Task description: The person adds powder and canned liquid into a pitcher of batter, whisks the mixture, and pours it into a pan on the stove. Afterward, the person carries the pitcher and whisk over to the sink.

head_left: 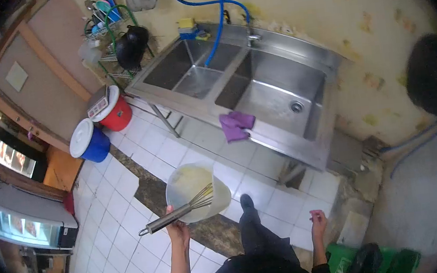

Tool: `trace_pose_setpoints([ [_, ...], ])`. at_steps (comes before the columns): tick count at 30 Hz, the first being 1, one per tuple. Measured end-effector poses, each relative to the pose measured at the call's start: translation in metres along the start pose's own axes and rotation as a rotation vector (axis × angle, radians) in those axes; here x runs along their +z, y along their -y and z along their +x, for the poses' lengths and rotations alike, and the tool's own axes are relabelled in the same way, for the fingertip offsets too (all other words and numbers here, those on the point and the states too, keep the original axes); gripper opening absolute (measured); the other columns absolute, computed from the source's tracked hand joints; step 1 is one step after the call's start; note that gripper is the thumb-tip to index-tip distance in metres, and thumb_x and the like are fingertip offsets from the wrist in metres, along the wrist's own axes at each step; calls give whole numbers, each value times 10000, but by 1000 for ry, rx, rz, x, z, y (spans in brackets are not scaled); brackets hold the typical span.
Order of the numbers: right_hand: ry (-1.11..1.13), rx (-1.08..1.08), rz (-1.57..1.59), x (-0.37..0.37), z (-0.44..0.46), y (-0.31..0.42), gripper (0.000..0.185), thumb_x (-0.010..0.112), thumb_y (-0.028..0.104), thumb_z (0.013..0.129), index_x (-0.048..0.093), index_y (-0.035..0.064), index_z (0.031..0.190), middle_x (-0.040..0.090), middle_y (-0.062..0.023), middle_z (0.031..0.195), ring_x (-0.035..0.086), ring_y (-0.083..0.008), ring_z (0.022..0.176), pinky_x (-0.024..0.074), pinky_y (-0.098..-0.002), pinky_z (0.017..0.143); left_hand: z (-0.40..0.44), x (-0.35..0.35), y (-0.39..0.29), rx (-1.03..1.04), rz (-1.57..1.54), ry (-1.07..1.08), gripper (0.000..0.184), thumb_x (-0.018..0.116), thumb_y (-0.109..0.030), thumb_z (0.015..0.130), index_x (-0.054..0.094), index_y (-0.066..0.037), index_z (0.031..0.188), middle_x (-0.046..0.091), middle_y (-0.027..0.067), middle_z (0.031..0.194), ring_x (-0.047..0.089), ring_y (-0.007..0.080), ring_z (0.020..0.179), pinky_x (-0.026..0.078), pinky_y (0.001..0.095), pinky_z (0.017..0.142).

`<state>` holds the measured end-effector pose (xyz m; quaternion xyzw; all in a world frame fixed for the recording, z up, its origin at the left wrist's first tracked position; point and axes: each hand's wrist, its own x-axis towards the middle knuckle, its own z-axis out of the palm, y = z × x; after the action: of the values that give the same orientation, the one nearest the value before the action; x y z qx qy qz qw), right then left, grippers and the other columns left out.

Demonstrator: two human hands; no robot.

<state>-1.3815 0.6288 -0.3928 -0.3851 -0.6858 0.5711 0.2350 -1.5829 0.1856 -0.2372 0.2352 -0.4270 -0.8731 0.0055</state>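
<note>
My left hand [177, 228] is closed at the near rim of a translucent white plastic bucket [219, 192], with the thumb up beside the handle of a metal wire whisk [176, 215]. The whisk lies across the bucket's mouth, its wires over the inside and its handle sticking out to the left. Pale residue shows on the inner wall of the tilted bucket. Out to the right, my right hand [318, 221] hangs with loosely bent fingers and nothing visible in it. It is nearest the sink's front right corner, apart from it.
Ahead stands a two-basin steel sink [277, 87] with a purple cloth [237, 125] over its front edge and a blue hose [216, 41]. Left are a lidded blue bucket [94, 147], a red bucket [119, 117] with a scale [99, 102], and a rack. A green bin [402, 263] is at lower right.
</note>
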Motion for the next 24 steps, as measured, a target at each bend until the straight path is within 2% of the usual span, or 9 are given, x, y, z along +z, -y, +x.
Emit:
trace_pose_setpoints([
  [4, 51, -295, 131, 151, 105, 155, 116, 621, 123, 882, 612, 19, 831, 562, -12, 766, 504, -81, 703, 398, -225, 643, 88, 61, -57, 172, -1, 96, 313, 645, -343, 858, 599, -114, 1066, 600, 29, 1067, 540, 176, 1074, 369, 349, 1020],
  [6, 203, -319, 128, 230, 154, 230, 131, 620, 133, 887, 608, 3, 873, 570, -7, 774, 508, -75, 712, 414, -226, 660, 124, 105, -97, 258, 23, 105, 403, 644, -359, 850, 566, -110, 1157, 565, 49, 1176, 498, 212, 1149, 336, 371, 1060],
  [9, 462, -394, 244, 351, 211, 327, 162, 572, 165, 931, 618, 10, 940, 592, -3, 812, 540, -77, 748, 450, -235, 685, 211, 143, -138, 420, 248, 12, 429, 612, -358, 889, 525, -83, 1207, 575, 52, 1165, 533, 203, 1119, 424, 361, 944],
  [12, 814, -397, 299, 452, 236, 411, 224, 486, 214, 978, 612, 34, 1021, 615, -18, 869, 568, -93, 770, 474, -252, 687, 291, 200, -167, 492, 348, 1, 309, 674, -284, 860, 588, -87, 1082, 584, -13, 993, 541, 98, 860, 397, 264, 708],
  [13, 890, -389, 271, 485, 246, 424, 254, 457, 237, 991, 609, 40, 1047, 620, -25, 881, 574, -100, 777, 480, -257, 690, 326, 217, -168, 567, 345, -26, 265, 697, -258, 845, 660, -61, 1019, 609, 15, 843, 484, 87, 715, 351, 240, 587],
  [15, 992, -396, 154, 544, 269, 429, 305, 441, 283, 995, 615, 43, 1069, 635, -46, 889, 596, -122, 805, 485, -260, 701, 412, 226, -169, 605, 426, 198, 283, 656, -306, 873, 664, -58, 1010, 620, 28, 916, 494, 86, 753, 368, 237, 609],
  [18, 884, -404, 79, 602, 298, 399, 339, 427, 306, 1000, 619, 38, 1079, 635, -68, 912, 605, -138, 845, 505, -278, 724, 557, 241, -169, 540, 722, 481, 374, 620, -391, 891, 649, -28, 975, 615, 33, 966, 511, 94, 800, 412, 262, 658],
  [21, 698, -208, 94, 603, 326, 376, 350, 420, 304, 1005, 622, 28, 1079, 631, -68, 928, 595, -136, 850, 512, -290, 740, 680, 262, -133, 537, 846, 588, 371, 597, -394, 905, 621, -25, 933, 594, 6, 836, 508, 100, 727, 418, 273, 640],
  [24, 508, -100, 110, 557, 347, 380, 371, 410, 324, 1007, 625, 29, 1076, 629, -57, 910, 590, -136, 826, 501, -287, 730, 768, 284, -102, 275, 1135, 938, 352, 560, -367, 929, 594, -17, 906, 548, -15, 743, 491, 99, 657, 402, 262, 601],
])
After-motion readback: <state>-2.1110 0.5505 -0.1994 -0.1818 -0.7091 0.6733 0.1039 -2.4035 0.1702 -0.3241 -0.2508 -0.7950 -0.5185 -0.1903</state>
